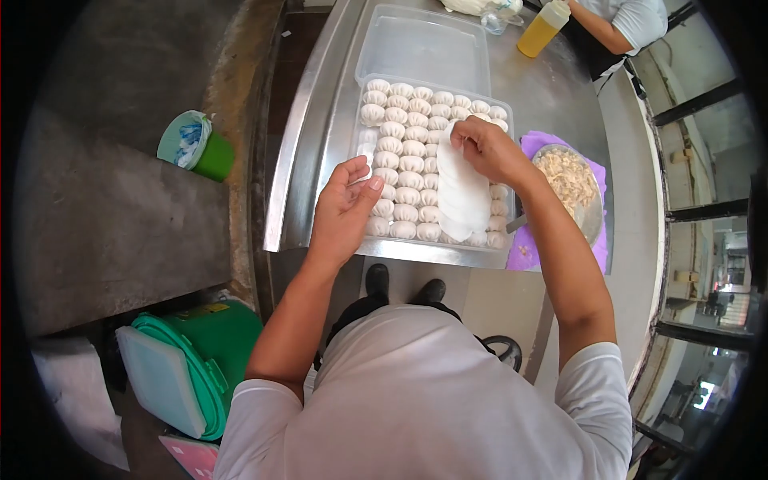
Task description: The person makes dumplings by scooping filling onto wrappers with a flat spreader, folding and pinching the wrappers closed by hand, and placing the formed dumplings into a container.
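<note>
Rows of white pleated dumplings (410, 179) fill a clear plastic tray (510, 132) on the metal table. Over the dumplings on the right side lies an overlapping strip of thin, round white dumpling wrappers (466, 196). My right hand (484, 148) pinches the far end of this strip between thumb and fingers. At the tray's left edge, my left hand (346, 204) is held with its fingers loosely curved and apart, and nothing shows in it. A bowl of pale chopped filling (566, 178) stands right of the tray, on a purple cloth (524, 250).
A clear plastic lid (424, 48) lies behind the tray. Farther back are a bottle of yellow liquid (543, 29) and another person's arm (600, 28). A green bin (214, 157) and a green tub (216, 336) stand at the left.
</note>
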